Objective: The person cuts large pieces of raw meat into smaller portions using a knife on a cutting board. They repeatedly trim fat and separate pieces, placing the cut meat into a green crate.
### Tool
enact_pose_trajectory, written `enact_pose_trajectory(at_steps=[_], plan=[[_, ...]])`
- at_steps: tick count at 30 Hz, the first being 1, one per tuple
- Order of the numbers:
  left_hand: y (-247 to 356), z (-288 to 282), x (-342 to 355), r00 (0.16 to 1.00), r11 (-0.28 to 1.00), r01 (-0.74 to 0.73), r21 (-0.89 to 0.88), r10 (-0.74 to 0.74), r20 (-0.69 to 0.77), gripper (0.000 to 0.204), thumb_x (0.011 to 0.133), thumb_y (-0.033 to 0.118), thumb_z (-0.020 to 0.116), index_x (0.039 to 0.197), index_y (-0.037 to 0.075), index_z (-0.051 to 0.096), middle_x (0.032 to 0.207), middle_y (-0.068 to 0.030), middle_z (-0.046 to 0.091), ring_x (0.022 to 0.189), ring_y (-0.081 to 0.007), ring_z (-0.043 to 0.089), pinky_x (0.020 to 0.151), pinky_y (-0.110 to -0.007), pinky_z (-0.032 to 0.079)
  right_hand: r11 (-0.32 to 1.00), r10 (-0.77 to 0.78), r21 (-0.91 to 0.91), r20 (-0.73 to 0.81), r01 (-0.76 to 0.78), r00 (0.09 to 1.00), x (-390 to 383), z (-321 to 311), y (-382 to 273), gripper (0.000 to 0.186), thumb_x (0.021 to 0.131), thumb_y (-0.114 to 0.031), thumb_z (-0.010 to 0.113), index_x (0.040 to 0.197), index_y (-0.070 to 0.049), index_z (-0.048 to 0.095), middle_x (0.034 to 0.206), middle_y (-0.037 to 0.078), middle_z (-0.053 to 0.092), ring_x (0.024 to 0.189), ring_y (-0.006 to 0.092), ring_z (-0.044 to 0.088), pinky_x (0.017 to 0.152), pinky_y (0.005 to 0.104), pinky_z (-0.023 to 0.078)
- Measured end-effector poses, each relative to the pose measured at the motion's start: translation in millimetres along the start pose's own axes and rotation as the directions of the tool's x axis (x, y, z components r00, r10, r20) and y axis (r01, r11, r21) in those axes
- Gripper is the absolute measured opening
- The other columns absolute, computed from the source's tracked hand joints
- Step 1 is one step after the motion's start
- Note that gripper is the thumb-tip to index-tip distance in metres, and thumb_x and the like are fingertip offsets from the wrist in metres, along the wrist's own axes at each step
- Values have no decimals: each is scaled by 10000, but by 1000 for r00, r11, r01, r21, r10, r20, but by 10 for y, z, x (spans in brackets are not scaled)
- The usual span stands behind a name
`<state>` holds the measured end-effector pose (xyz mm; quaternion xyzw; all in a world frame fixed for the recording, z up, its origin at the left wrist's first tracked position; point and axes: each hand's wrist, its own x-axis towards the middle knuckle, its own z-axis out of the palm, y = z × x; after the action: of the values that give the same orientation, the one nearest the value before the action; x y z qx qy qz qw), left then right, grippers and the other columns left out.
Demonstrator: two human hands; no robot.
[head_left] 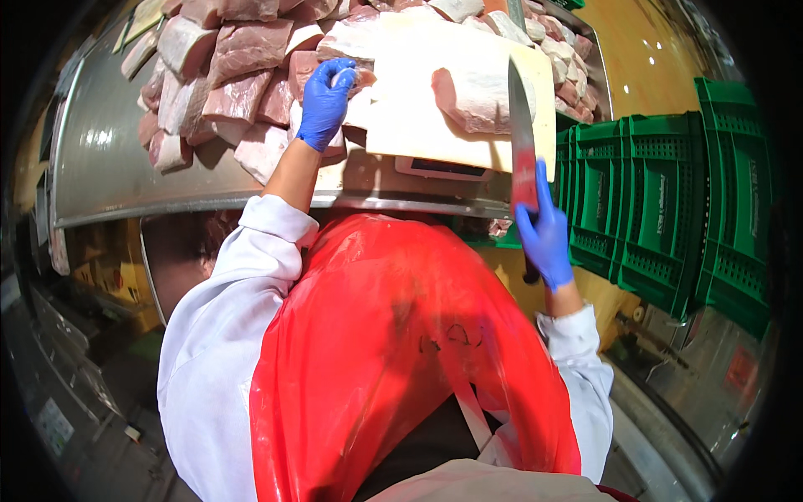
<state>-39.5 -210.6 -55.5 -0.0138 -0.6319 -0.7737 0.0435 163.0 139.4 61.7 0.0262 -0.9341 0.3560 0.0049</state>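
Observation:
My right hand (545, 234), in a blue glove, grips a large knife (522, 117). Its long blade points away from me over the right part of a white cutting board (401, 109), with a red patch on the steel near the hand. Just left of the blade, a pale slab of meat (477, 99) with a fatty top lies on the board. My left hand (324, 102), also gloved in blue, is closed with its fingertips drawn together left of the board. A small piece of meat (363, 80) shows beside those fingertips; what they hold, if anything, I cannot make out.
Many thick cuts of meat (251, 52) are heaped on the metal table (100, 159) at the left, with more pieces (565, 50) beyond the board. Green plastic crates (640, 201) stand at the right. A scale-like device (439, 169) sits under the board's near edge.

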Motion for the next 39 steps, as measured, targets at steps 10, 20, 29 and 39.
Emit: enact_pose_trajectory(at_steps=[10,20,29,39], plan=[[88,-76,545,933,827,279,-488,-115,340,176,839,-108,476,921,26,554,877,-88,593,778,-177,588,756,-314,515,927,323,-128,-208,-353,923,2573,688,-660,774,854,-71,537,1576,-5,266,730,205,693,586,300,689,576,413,555],[-120,-312,928,914,869,311,-386,-163,371,62,918,82,679,924,47,629,781,-27,645,624,-84,549,544,-252,453,710,524,-506,-85,-490,848,668,1574,-1772,799,910,-41,505,1614,-55,127,850,274,686,714,468,653,667,557,527],[86,937,866,730,810,-355,467,-72,680,507,783,496,726,1088,91,705,1037,-187,738,969,-386,705,877,-446,553,808,555,25,-367,-589,746,424,1019,-2078,711,955,-85,511,1615,-109,246,659,162,650,511,245,651,534,360,526],[-12,1095,1002,676,756,-400,519,-139,723,259,743,303,714,905,101,722,897,-168,738,854,-341,714,799,-402,565,786,504,-108,-461,-609,731,1798,1028,-887,786,867,-198,578,1574,-40,274,944,370,671,925,502,683,814,517,550]])
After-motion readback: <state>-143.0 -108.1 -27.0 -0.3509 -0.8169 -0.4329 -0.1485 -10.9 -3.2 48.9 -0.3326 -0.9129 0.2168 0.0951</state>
